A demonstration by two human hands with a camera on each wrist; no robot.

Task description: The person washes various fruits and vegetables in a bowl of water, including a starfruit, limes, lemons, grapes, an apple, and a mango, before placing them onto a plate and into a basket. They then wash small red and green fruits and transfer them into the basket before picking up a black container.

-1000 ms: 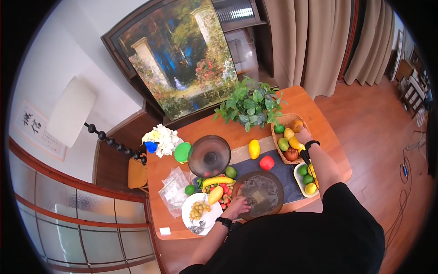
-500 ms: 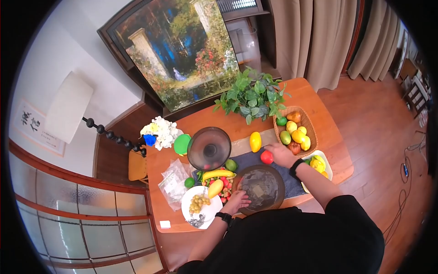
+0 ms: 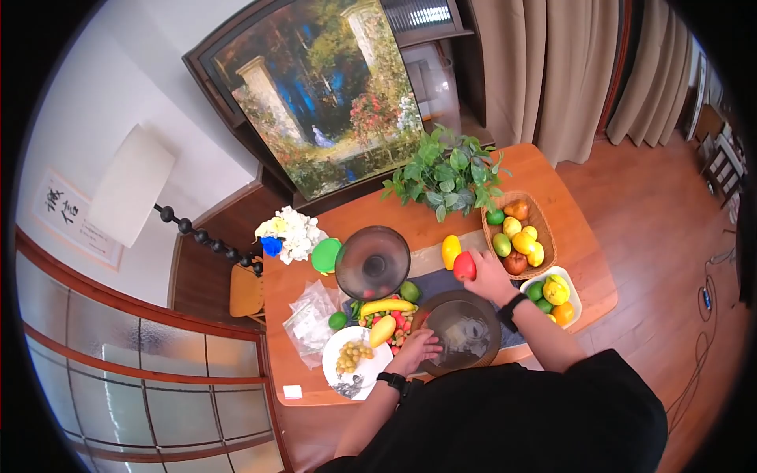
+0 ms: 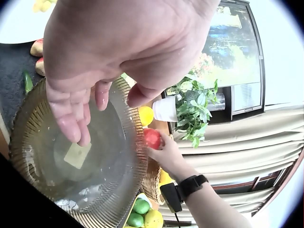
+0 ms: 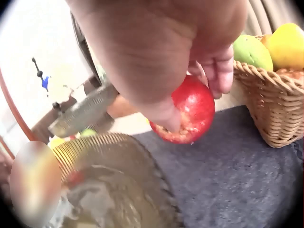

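My right hand [image 3: 490, 280] grips a glossy red apple [image 5: 194, 107], thumb on one side and fingers on the other, above the dark cloth [image 5: 223, 171]. The apple has a rough yellowish patch near the thumb. A brown ribbed glass bowl [image 4: 99, 161] with water stands close to my body; a pale square shows inside it. Over the bowl's left side, my left hand [image 3: 416, 352] hangs with loosely bent fingers and holds nothing. Beyond the apple lies a yellow mango [image 3: 451, 252].
A wicker basket [image 5: 275, 114] of fruit stands right, with a white tray [image 3: 578, 303] of fruit nearer me. A second brown glass bowl [image 3: 372, 264], strawberries [image 3: 400, 323], a banana [image 3: 386, 307] and a white plate [image 3: 335, 347] with grapes are left. A potted plant [image 3: 445, 173] stands behind.
My right hand has moved left from the basket to the red apple and now grips it. A yellow fruit now sits on the tray's fruit. My left hand stays at the water bowl.
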